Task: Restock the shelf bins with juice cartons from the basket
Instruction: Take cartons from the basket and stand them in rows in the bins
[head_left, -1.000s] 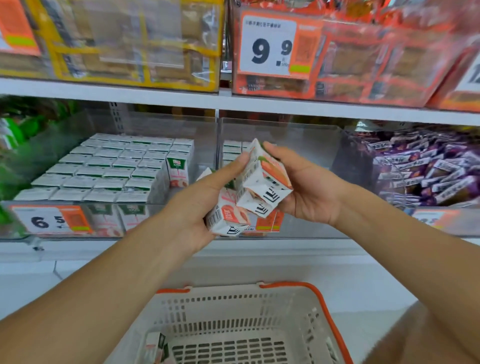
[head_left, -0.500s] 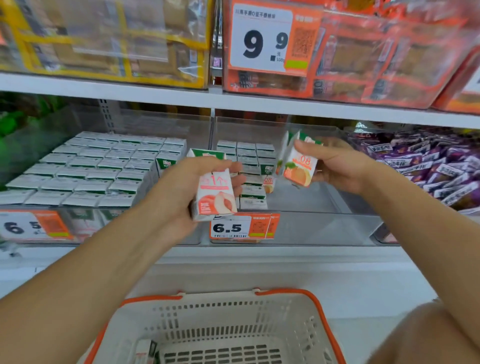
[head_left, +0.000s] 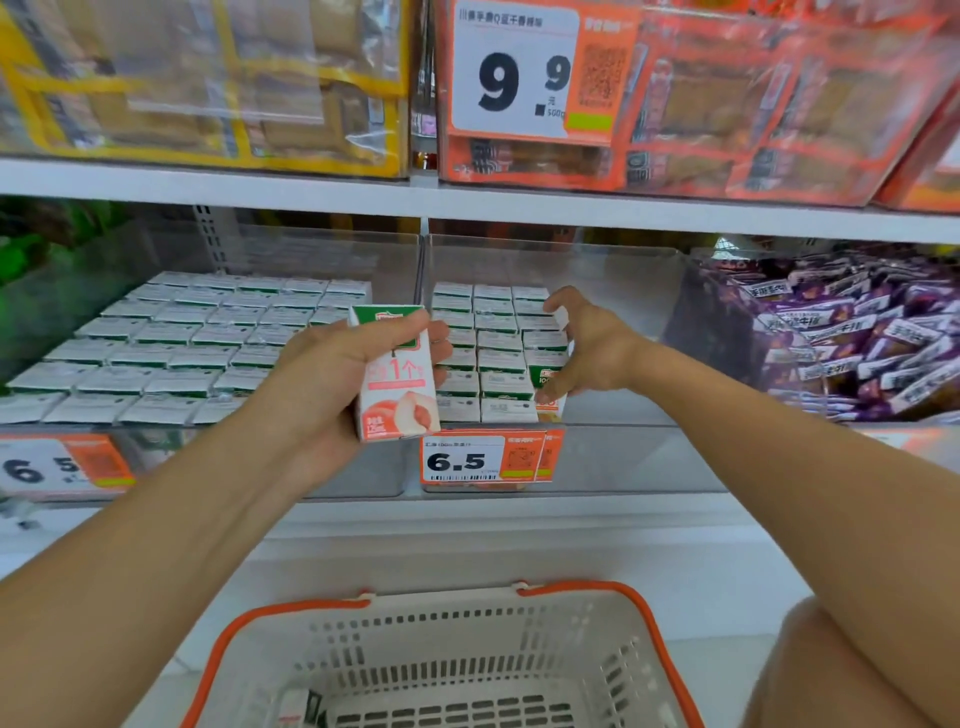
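My left hand (head_left: 332, 384) grips a peach juice carton (head_left: 397, 384) upright in front of the shelf, between the two clear bins. My right hand (head_left: 587, 353) is inside the middle bin (head_left: 623, 462), its fingers curled over the right column of cartons and its thumb on an orange juice carton (head_left: 546, 382) at the front right of the stack (head_left: 488, 343). The palm hides most of that carton. The left bin (head_left: 208, 338) is packed with white-topped cartons. The white basket (head_left: 652, 629) with orange handles sits below; one carton (head_left: 296, 709) lies in its bottom.
Purple snack packets (head_left: 857, 332) fill the bin to the right. The shelf above holds bagged goods behind a 9.9 price tag (head_left: 514, 73). A 6.5 tag (head_left: 467, 460) hangs on the middle bin's front. The right half of the middle bin holds no cartons.
My right hand has lowered the orange carton from mid-air into the front right of the middle bin's stack. My left hand has kept the peach carton almost still.
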